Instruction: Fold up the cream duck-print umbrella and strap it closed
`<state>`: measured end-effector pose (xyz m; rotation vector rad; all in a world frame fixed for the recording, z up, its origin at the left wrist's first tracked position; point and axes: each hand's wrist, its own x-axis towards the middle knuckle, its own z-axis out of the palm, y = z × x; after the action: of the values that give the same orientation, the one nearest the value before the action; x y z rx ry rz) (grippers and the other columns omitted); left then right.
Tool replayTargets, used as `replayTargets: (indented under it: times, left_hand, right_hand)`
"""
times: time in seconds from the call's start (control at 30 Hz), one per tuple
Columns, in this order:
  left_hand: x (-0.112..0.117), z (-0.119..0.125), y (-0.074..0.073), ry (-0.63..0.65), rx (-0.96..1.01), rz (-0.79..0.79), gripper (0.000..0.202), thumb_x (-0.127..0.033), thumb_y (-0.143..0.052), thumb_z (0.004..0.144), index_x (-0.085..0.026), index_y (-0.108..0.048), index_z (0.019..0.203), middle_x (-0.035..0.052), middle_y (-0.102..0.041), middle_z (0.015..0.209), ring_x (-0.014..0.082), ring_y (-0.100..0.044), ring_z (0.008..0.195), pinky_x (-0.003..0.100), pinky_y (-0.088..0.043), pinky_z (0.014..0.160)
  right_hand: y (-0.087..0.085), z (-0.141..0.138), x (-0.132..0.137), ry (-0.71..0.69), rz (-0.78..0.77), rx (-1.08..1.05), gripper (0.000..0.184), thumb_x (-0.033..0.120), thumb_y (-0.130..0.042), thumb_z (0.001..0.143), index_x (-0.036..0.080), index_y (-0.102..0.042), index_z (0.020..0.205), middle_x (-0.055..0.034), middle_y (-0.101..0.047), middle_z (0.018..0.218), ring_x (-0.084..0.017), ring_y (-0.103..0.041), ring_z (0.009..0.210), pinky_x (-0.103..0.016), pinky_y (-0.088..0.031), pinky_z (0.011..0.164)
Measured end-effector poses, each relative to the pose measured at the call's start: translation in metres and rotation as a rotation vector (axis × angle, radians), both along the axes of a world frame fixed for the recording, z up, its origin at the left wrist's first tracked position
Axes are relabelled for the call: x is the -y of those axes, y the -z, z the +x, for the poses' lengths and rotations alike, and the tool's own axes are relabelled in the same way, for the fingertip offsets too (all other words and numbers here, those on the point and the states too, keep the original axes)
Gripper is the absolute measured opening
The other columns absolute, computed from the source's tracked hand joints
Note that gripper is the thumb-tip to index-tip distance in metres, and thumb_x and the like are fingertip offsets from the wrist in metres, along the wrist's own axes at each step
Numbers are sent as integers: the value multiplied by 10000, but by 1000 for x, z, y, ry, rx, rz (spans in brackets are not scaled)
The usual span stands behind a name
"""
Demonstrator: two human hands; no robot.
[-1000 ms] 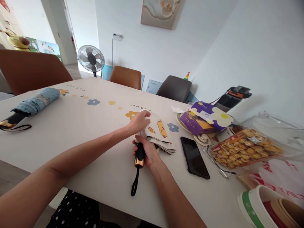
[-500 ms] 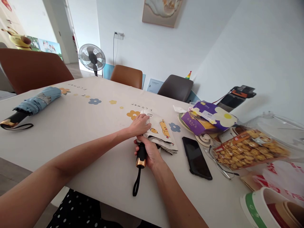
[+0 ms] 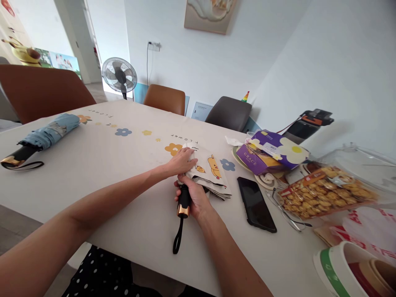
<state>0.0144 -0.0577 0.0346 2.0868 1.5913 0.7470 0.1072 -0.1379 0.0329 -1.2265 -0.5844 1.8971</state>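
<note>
A folding umbrella with a cream canopy (image 3: pixel 210 173) printed with small cartoon animals lies on the table (image 3: pixel 123 177). Its black handle with a gold band (image 3: pixel 183 202) points toward me, and a black wrist strap (image 3: pixel 177 239) trails off it. My right hand (image 3: pixel 194 198) is wrapped round that handle. My left hand (image 3: pixel 181 161) rests on the near folds of the canopy, fingers curled and pressing the cloth together.
A blue folded umbrella (image 3: pixel 43 138) lies at the far left. Right of my hands are a black phone (image 3: pixel 256 204), a purple flowered box (image 3: pixel 272 152), a packet of snacks (image 3: pixel 324 192), glasses (image 3: pixel 286 214) and stacked bowls (image 3: pixel 355 268). Chairs ring the table's far side.
My left hand has drawn back from the canopy's far edge toward the handle and closed on the folds. My right hand keeps its hold on the handle.
</note>
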Motion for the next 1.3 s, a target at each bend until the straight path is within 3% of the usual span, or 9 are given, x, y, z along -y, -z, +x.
replayTargets:
  times: [0.47,1.3]
  left_hand:
    - [-11,-8,0,48,-45,1,427,-129,-280,837,-156,-505,1199,82,-510,1284,200,-434,1195,312,-317,1001]
    - [-14,-18,4,-8,37,-27,339,-316,-383,833,-206,-586,1081,46,-634,1077,194,-567,946,296,-424,819]
  right_hand:
    - [3,0,0,-1,0,-3,131,219,-641,730,132,-548,762,-11,-577,669,-71,-472,394,-224,-444,325]
    - [2,0,1,5,7,15,140,228,-641,727,130,-546,759,-11,-580,691,-69,-474,401,-227,-452,338]
